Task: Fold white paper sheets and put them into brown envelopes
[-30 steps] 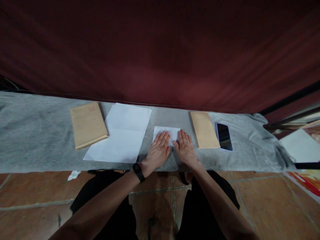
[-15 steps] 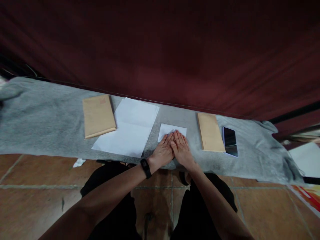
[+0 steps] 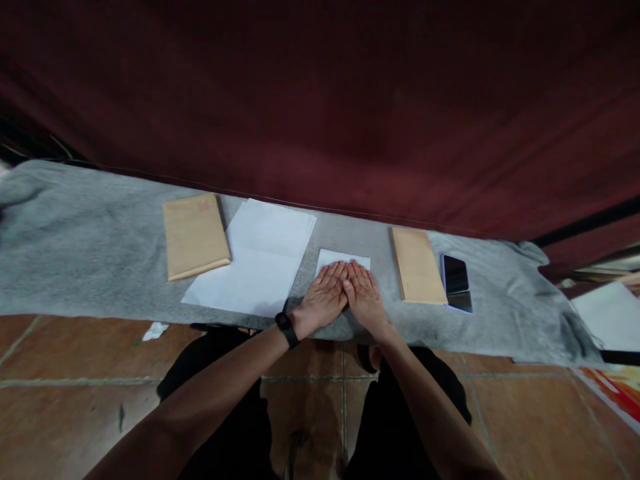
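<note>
A small white piece of paper [image 3: 345, 256], apparently folded, lies on the grey cloth in front of me, its near part covered by both hands. My left hand [image 3: 324, 295] rests flat on it with fingers stretched forward and a black band at the wrist. Beside it, my right hand [image 3: 366, 297] also lies flat, its thumb against the left hand. Left of my hands are large white sheets [image 3: 260, 260], their left edge under a brown paper envelope [image 3: 195, 237]. To the right lies another brown envelope [image 3: 419, 267].
A phone [image 3: 457, 283] in a pale purple case sits beside the right envelope. The grey cloth [image 3: 95, 253] covers the long narrow surface. A dark red curtain [image 3: 320, 133] stands along its far edge. A crumpled white scrap [image 3: 155, 331] is on the tiled floor.
Both hands have flattened out side by side on the small paper, where before the fingertips were closer together and partly overlapping. The view has shifted slightly.
</note>
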Action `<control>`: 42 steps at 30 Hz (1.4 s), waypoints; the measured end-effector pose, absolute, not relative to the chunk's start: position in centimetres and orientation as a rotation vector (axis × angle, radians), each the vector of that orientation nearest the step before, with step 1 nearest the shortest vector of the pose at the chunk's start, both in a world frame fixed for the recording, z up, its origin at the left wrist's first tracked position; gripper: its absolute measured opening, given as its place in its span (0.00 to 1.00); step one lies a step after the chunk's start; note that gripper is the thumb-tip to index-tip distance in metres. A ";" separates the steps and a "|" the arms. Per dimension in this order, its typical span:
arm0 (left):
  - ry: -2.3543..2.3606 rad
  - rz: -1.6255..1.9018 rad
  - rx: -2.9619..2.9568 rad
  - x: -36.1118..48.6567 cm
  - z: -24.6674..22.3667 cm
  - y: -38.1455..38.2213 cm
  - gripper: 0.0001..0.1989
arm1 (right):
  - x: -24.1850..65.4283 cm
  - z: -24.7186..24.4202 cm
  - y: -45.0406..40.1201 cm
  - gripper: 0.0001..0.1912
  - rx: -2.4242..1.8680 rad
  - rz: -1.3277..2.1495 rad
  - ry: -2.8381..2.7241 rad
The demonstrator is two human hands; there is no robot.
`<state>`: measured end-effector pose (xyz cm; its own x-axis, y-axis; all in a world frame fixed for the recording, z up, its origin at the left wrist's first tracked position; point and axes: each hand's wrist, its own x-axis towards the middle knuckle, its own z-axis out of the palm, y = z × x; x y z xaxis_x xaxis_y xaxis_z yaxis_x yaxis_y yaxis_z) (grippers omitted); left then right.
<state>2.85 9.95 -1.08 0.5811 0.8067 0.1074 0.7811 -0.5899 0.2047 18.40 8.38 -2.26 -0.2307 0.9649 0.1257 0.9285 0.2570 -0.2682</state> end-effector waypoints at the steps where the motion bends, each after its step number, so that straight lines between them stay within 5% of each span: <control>1: 1.358 0.277 2.664 2.9 -1.1 10.1 0.29 | 18.4 -2.3 8.4 0.29 -1.762 0.178 -2.271; 32: 1.666 0.256 2.569 1.5 -1.2 12.8 0.32 | 20.3 -3.6 8.2 0.35 -1.943 -0.091 -2.052; 42: 1.630 0.282 2.601 1.1 -0.9 12.7 0.32 | 20.3 -2.4 4.7 0.29 -1.882 0.028 -2.076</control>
<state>1.06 12.71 -0.89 0.4244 0.8971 0.1230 0.8862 -0.4394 0.1470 20.31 4.75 -2.45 -0.0668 0.9700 0.2336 0.9634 0.1236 -0.2377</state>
